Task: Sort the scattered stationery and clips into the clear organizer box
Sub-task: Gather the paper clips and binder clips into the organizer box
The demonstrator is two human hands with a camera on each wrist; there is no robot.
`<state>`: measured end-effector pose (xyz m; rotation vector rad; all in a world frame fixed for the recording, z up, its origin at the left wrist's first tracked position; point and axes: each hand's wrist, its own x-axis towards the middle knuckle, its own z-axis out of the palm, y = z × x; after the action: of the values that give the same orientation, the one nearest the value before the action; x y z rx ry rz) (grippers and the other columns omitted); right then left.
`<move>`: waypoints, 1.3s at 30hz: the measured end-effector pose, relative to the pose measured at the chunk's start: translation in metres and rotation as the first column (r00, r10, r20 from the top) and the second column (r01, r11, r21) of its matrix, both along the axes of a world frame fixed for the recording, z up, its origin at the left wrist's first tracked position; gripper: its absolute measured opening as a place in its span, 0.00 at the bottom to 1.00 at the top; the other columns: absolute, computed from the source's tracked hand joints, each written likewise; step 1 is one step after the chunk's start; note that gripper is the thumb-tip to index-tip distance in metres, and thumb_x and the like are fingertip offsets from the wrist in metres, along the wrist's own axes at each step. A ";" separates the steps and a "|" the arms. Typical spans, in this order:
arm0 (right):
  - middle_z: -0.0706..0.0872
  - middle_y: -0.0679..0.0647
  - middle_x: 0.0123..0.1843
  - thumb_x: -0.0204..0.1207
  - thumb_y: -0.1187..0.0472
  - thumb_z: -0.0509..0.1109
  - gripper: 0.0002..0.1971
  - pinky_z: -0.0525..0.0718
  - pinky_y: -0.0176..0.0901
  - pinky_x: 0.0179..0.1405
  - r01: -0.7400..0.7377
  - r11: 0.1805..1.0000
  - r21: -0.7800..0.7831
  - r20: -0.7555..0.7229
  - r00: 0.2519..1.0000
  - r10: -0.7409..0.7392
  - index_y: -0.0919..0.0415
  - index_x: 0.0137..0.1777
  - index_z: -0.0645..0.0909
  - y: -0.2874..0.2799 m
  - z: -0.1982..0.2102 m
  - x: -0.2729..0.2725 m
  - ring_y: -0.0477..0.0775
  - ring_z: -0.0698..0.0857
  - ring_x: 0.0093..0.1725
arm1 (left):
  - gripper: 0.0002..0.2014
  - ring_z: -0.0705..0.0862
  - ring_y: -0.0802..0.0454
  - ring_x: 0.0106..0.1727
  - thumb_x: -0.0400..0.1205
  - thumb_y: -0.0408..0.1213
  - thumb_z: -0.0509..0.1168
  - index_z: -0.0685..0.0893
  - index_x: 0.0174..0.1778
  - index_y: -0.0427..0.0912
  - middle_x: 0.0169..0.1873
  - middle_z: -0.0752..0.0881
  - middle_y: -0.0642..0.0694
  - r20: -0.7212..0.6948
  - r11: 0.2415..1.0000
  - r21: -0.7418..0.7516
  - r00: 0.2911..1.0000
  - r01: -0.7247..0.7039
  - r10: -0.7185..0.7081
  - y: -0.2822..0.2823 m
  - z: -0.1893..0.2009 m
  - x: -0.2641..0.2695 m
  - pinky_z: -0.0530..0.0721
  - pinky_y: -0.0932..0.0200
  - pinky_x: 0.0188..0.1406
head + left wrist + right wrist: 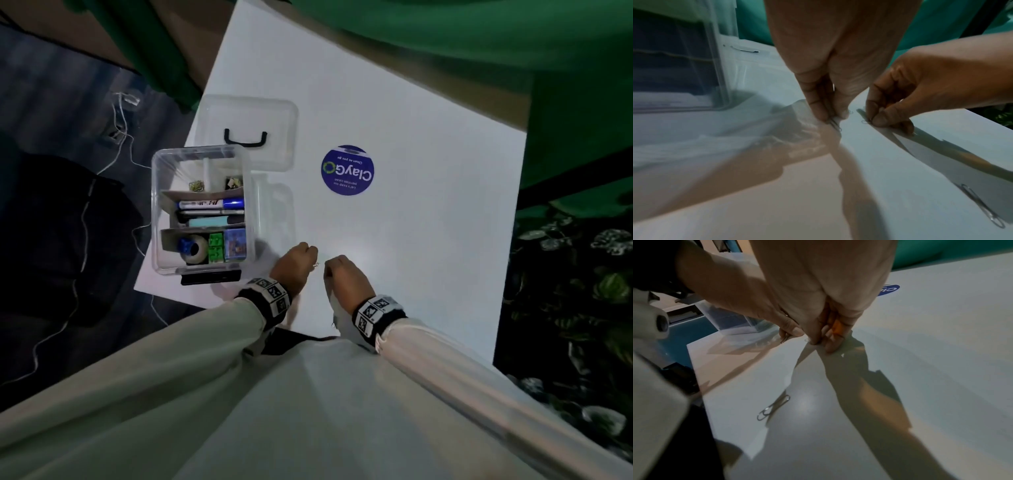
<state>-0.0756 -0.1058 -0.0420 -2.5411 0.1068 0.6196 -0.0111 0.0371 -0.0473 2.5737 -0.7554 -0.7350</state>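
The clear organizer box [156, 219] stands at the table's left edge, holding markers, tape and small coloured blocks. Just right of it my left hand [833, 118] pinches thin metal paper clips [835, 125] between thumb and fingers, down at the table top. Close beside it my right hand [818, 342] has its fingertips curled round a small paper clip [865, 122] lying on the white table [411, 240]. Another paper clip [773, 407] lies loose nearer the front edge, also seen as a paper clip [980, 206] in the left wrist view.
The box's clear lid [284, 137] with a black handle lies flat behind the box. A round blue sticker [347, 170] is on the table further back. Green fabric borders the far side; cables lie on the floor at left.
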 end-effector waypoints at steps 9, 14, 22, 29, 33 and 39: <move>0.81 0.57 0.50 0.76 0.65 0.63 0.04 0.76 0.48 0.35 -0.112 0.988 -0.104 0.040 0.992 0.116 0.61 0.47 0.79 -0.007 -0.007 0.001 0.60 0.81 0.48 | 0.07 0.77 0.43 0.22 0.69 0.24 0.56 0.77 0.29 0.37 0.25 0.78 0.41 0.161 0.980 0.092 0.968 0.179 -0.192 -0.002 0.004 0.004 0.68 0.61 0.18; 0.80 0.56 0.39 0.73 0.73 0.58 0.11 0.82 0.57 0.39 -0.022 0.996 0.091 0.022 1.000 0.020 0.55 0.42 0.68 -0.027 -0.005 -0.007 0.60 0.80 0.38 | 0.06 0.77 0.44 0.28 0.73 0.25 0.57 0.78 0.34 0.38 0.30 0.78 0.41 0.280 0.962 0.122 0.922 0.243 -0.269 0.001 0.002 -0.002 0.71 0.56 0.23; 0.80 0.58 0.37 0.85 0.71 0.54 0.16 0.82 0.47 0.40 0.531 0.620 0.578 -0.431 0.844 -0.320 0.68 0.53 0.84 -0.061 0.001 -0.018 0.55 0.84 0.35 | 0.09 0.75 0.45 0.33 0.76 0.17 0.63 0.75 0.39 0.36 0.34 0.78 0.39 0.028 0.990 -0.136 0.999 0.045 -0.041 0.020 -0.010 0.003 0.77 0.47 0.32; 0.73 0.59 0.26 0.84 0.60 0.58 0.17 0.74 0.41 0.25 0.611 0.467 0.639 -0.551 0.788 -0.276 0.65 0.33 0.74 -0.039 0.036 -0.024 0.56 0.72 0.22 | 0.14 0.78 0.52 0.33 0.83 0.20 0.50 0.81 0.53 0.29 0.34 0.79 0.43 -0.598 0.844 -0.231 0.755 -0.483 0.268 0.017 0.029 0.009 0.79 0.75 0.28; 0.77 0.53 0.29 0.87 0.59 0.55 0.15 0.72 0.28 0.24 0.255 0.823 0.508 -0.299 0.948 -0.109 0.60 0.40 0.76 -0.036 0.032 -0.034 0.45 0.75 0.23 | 0.09 0.79 0.50 0.34 0.83 0.27 0.55 0.82 0.46 0.36 0.34 0.80 0.42 -0.774 0.712 -0.177 0.542 -0.680 0.325 0.019 0.022 0.008 0.81 0.61 0.36; 0.82 0.50 0.50 0.83 0.54 0.62 0.06 0.80 0.50 0.46 -0.311 0.929 0.201 -0.152 0.927 0.343 0.55 0.55 0.72 -0.042 0.013 -0.057 0.56 0.81 0.43 | 0.10 0.74 0.48 0.27 0.78 0.36 0.56 0.74 0.32 0.40 0.29 0.78 0.42 -0.866 0.493 -0.171 0.368 -0.853 0.337 0.022 0.024 0.005 0.69 0.56 0.29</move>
<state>-0.1322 -0.1479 -0.0286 -2.3436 -0.3037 0.9515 -0.0065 0.0593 -0.0232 1.4547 0.3213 -0.9410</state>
